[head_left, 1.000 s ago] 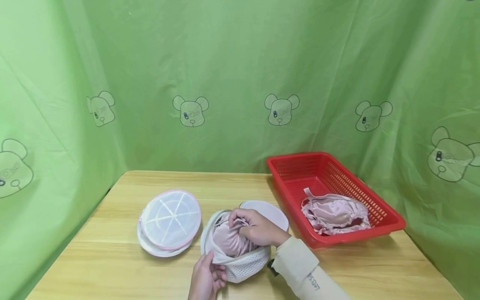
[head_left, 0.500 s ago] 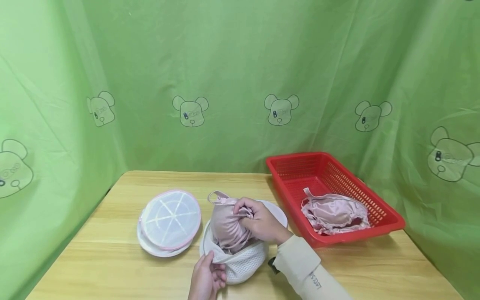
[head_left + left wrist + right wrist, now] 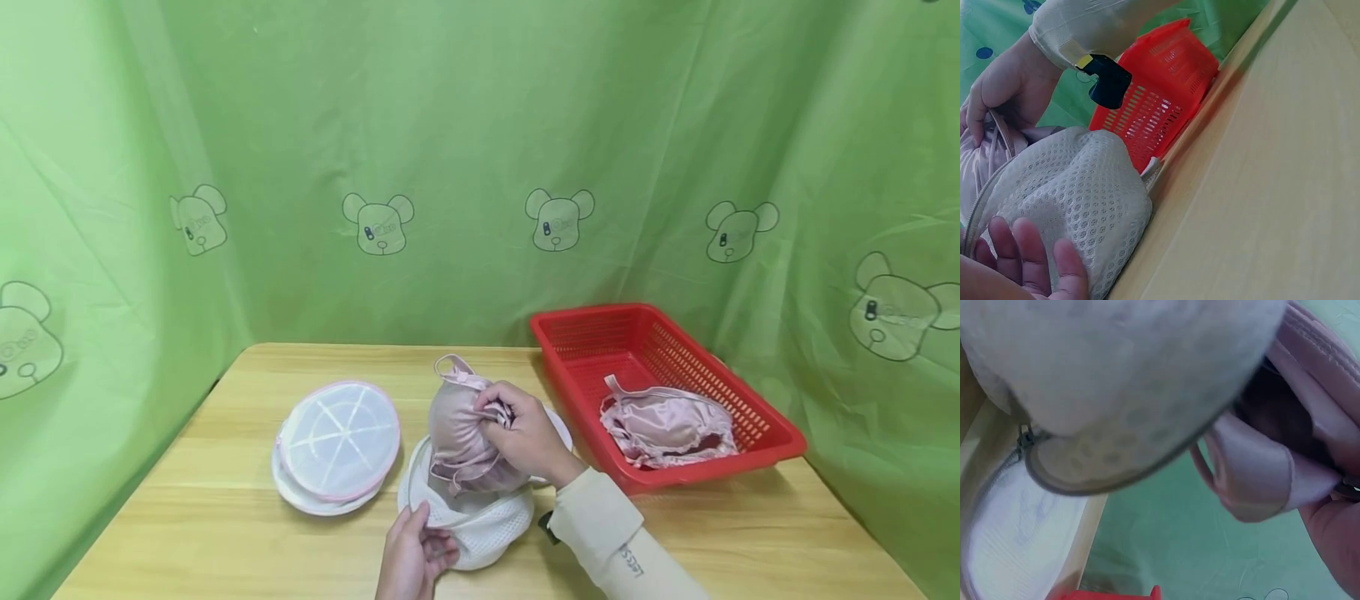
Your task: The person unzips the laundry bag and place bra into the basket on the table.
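My right hand grips a bunched pink bra, cup outward and a strap loop sticking up. The bra is raised over the mouth of a white mesh laundry bag, its lower edge overlapping the opening in the head view. With thumb on the rim and fingers beneath, my left hand holds the bag's near left side. In the left wrist view the honeycomb mesh bulges beside the left fingers. A zipper slider and the bag's round lid show in the right wrist view.
A red plastic basket stands at the right with another pink bra in it. On the left lie stacked round white mesh pieces, the top one pink-edged. Green cloth hangs behind the wooden table.
My right hand has lifted the pink bra up out of the mesh bag, and its strap loop has come into sight. My left hand has kept its hold on the rim.
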{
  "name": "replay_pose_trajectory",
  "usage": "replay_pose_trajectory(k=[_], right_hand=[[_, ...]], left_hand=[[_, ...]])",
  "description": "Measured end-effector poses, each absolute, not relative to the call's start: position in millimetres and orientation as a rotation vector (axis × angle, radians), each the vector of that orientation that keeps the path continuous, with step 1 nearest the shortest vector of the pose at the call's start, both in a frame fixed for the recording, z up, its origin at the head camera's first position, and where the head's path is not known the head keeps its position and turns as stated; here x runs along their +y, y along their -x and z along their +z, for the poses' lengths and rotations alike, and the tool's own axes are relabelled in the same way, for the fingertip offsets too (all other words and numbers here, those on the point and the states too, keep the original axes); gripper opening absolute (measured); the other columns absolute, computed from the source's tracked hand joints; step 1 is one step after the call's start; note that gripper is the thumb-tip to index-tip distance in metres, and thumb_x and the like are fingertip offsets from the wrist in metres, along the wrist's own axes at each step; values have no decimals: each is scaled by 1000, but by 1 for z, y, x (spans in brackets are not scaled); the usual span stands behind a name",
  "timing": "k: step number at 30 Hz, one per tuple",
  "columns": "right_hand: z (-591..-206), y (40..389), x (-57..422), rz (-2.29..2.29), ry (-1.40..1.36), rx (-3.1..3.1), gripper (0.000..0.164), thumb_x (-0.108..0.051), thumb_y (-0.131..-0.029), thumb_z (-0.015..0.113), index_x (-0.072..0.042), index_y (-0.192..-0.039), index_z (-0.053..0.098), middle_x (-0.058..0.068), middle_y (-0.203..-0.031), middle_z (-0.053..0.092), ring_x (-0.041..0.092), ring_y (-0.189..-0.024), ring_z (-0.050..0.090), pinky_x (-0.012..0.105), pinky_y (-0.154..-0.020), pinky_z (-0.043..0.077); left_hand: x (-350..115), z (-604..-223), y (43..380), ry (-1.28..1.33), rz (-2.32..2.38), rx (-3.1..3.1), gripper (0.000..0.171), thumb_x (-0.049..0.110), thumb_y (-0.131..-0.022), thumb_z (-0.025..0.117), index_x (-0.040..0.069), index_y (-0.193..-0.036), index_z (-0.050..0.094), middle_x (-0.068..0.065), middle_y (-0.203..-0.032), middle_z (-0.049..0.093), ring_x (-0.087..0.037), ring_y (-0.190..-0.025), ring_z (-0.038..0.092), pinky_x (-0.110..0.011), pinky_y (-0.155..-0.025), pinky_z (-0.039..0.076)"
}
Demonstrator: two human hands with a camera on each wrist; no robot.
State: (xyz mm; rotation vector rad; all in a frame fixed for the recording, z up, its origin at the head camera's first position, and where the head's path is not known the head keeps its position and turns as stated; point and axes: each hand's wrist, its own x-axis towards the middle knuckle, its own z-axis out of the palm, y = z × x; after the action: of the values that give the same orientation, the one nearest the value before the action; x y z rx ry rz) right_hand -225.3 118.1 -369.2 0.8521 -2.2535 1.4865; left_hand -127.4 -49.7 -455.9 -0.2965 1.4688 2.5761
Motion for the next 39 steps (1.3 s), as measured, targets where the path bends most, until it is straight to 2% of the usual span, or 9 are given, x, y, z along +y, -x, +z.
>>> replay_pose_trajectory(k=[7,19,25,33,39], right_hand=[[-365,225,120,1462,-870,-2235,31,13,-72,60,-12,-89,64,0,-90,64,16,-84,57,26,-73,49],[-358,226,124,1388,-865,-2219,29,12,-72,62,-10,-90,64,4,-94,64,18,-84,58,27,-69,51],[-354,227,128,1358,-877,-2196,29,12,-72,61,-11,-91,64,4,-93,65,18,-82,58,27,-66,51],[-349,228,132,1326,-886,-2156,31,14,-71,62,-10,-91,65,4,-94,65,17,-86,58,26,-72,50],[-346,229,135,1294,-886,-2140,33,15,-70,63,-10,-91,65,3,-94,66,16,-85,58,26,-71,50]], left_hand=[[-51,-456,126,282,2485,1503,24,25,-105,33,6,-108,47,-2,-78,50,-12,-65,52,-29,-62,49],[-49,-457,126,304,2543,1473,26,27,-106,29,7,-104,46,-3,-80,50,-15,-72,52,-35,-70,51],[-49,-458,126,291,2566,1468,29,29,-107,27,8,-103,46,-3,-81,50,-15,-75,52,-35,-71,51],[-48,-457,126,305,2617,1448,28,25,-107,24,6,-106,45,-3,-79,48,-15,-73,54,-34,-74,51],[-48,-459,127,318,2651,1433,30,26,-107,24,5,-107,45,-2,-77,49,-14,-71,55,-34,-73,51]])
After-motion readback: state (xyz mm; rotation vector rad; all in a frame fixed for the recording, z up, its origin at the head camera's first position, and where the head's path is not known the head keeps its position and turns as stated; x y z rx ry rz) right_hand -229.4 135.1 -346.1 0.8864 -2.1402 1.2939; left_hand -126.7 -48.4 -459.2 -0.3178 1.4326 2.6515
